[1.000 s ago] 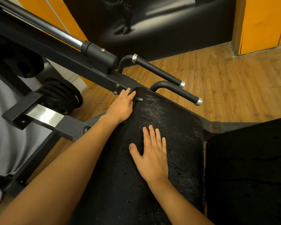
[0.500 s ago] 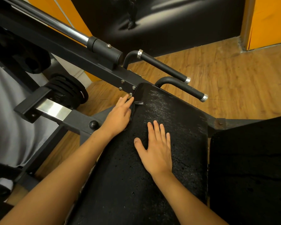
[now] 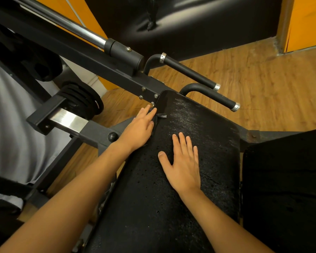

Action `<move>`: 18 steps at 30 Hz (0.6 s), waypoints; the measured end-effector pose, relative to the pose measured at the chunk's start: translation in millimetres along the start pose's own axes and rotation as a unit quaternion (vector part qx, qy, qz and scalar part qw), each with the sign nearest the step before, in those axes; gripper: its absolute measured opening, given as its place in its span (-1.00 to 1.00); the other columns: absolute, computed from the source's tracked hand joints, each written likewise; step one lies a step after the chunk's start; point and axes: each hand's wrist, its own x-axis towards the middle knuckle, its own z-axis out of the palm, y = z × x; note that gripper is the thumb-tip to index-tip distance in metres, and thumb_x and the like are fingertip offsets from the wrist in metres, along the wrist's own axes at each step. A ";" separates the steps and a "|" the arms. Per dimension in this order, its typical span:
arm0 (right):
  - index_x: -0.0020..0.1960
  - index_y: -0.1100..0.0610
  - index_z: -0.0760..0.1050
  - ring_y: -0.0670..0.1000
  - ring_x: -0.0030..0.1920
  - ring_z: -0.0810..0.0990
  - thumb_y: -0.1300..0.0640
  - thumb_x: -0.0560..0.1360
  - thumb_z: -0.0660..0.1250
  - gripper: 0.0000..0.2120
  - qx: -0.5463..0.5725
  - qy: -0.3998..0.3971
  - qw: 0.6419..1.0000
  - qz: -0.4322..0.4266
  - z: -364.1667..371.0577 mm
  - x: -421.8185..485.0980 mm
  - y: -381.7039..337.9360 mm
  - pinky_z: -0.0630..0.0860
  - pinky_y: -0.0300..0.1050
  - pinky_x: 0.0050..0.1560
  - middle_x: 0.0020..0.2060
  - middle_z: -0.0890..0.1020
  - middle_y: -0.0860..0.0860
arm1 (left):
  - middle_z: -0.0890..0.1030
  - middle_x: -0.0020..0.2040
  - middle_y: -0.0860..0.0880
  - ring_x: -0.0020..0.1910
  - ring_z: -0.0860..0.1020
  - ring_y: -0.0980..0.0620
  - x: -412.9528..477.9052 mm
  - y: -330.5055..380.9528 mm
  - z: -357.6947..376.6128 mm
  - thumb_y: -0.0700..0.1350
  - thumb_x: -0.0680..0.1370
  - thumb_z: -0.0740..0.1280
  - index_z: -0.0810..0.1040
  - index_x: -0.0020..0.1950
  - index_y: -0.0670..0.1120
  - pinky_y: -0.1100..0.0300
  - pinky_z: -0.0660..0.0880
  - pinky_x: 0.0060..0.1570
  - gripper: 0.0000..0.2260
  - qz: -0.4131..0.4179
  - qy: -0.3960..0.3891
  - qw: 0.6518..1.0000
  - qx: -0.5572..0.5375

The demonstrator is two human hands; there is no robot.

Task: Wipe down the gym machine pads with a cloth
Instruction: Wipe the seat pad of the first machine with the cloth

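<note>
left hand (image 3: 139, 128) flat, fingers straight and close together, pressing dark cloth (image 3: 161, 115) (mostly hidden beneath) on far-left edge of machine pad (image 3: 204, 128) | right hand (image 3: 182, 161) flat mid-pad, fingers slightly spread, holding nothing | pad's long axis near-to-far, bulk of surface near and right of cloth | left hand nearer cloth

wood floor (image 3: 263, 84) runs to orange walls (image 3: 306, 19) that flank a glossy black panel (image 3: 208, 24) catching light.
</note>
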 end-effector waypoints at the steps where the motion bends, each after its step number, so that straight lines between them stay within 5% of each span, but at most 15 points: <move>1: 0.68 -0.06 -0.12 -0.08 0.62 -0.31 -0.34 0.64 -0.04 -0.28 0.000 0.000 1.000 0.001 -0.2 -0.1 0.0 -0.27 0.06 0.62 0.66 -0.16 -0.10 | -0.03 0.68 -0.04 0.65 -0.09 -0.04 -6.3 -1.6 0.5 -0.14 0.74 0.10 0.07 0.67 0.00 -0.01 -0.02 0.58 -0.51 0.001 -0.001 1.000 0.002; 11: 0.68 -0.06 -0.11 -0.07 0.63 -0.29 -0.34 0.64 -0.02 -0.28 0.002 0.003 1.000 -0.001 -0.8 -0.9 -0.2 -0.27 0.06 0.62 0.66 -0.15 -0.09 | -0.02 0.68 -0.03 0.65 -0.10 -0.04 -1.7 0.7 1.8 -0.18 0.73 0.10 0.10 0.67 0.00 -0.09 -0.02 0.61 -0.51 -0.009 0.002 1.000 -0.016; 18: 0.68 -0.04 -0.06 -0.07 0.63 -0.26 -0.33 0.64 0.01 -0.28 0.008 0.014 1.000 -0.002 0.6 -0.1 -0.5 -0.26 0.05 0.62 0.67 -0.11 -0.09 | -0.03 0.68 -0.04 0.65 -0.10 -0.04 -7.4 -3.5 2.4 -0.19 0.73 0.10 0.08 0.67 -0.01 0.03 -0.06 0.59 -0.50 -0.005 -0.002 1.000 -0.029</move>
